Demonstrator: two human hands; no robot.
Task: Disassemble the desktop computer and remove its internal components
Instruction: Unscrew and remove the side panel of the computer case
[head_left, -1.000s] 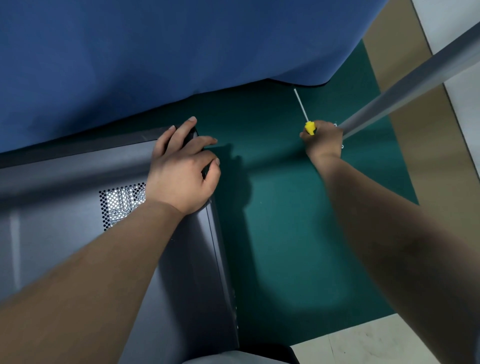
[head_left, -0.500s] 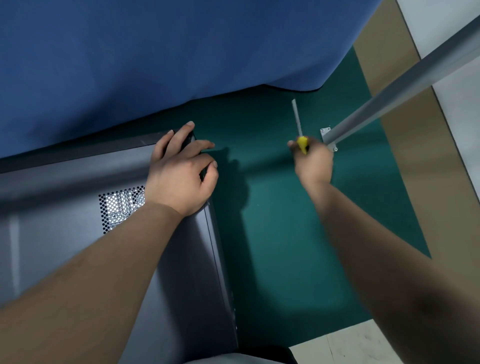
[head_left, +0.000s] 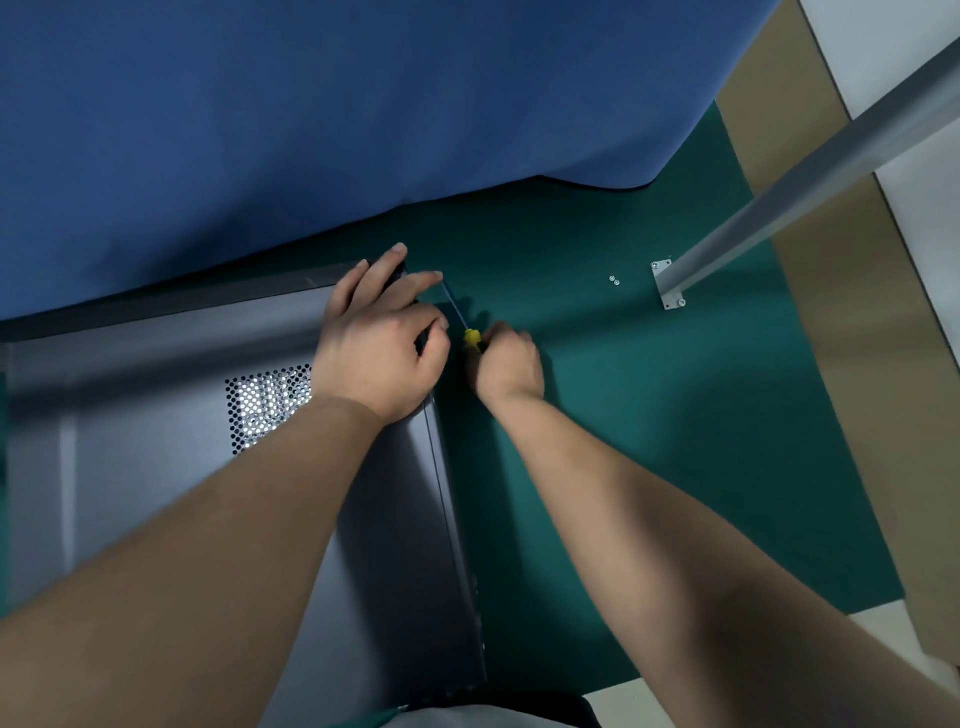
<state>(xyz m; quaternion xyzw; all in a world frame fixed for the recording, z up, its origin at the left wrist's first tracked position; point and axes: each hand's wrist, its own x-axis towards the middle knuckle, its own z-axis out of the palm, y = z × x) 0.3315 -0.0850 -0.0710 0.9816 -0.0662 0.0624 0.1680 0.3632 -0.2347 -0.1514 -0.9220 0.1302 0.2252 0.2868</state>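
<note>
**A:** Head cam status? Start close, work outward.

**B:** Nearest: my two bare forearms reach forward from the bottom edge. Desktop computer case (head_left: 395, 519) lies on its side on the green mat (head_left: 675, 441) that covers the counter. It fills the lower left. Grey side panel faces up, with a perforated vent patch (head_left: 267, 405) in it.

**A:** Left grip?

**B:** Left hand (head_left: 382, 343) rests on the case's far right corner. Fingers are mostly straight and spread over the edge, thumb lies along the right side. It holds nothing, just presses down.

**A:** Right?

**B:** Right hand (head_left: 506, 366) sits just beside the left one, off the case's right edge, low over the mat. Grip is clenched round the screwdriver (head_left: 460, 317). Only the yellow handle tip shows above my fist. Shaft angles up-left toward the case's far corner, the tip right by my left fingertips. Can't tell if the tip is seated in a screw, since that face of the case is hidden.

**A:** Further out?

**B:** Two small screws (head_left: 615, 281) lie loose on the mat, well right of my hands. Just beyond them a metal bracket (head_left: 667, 286) anchors a slanted grey aluminium post (head_left: 810, 176) running to the upper right. Blue cloth (head_left: 363, 114) hangs across the whole back and overlaps the mat's far edge. Tan strip and pale floor at the far right.
</note>
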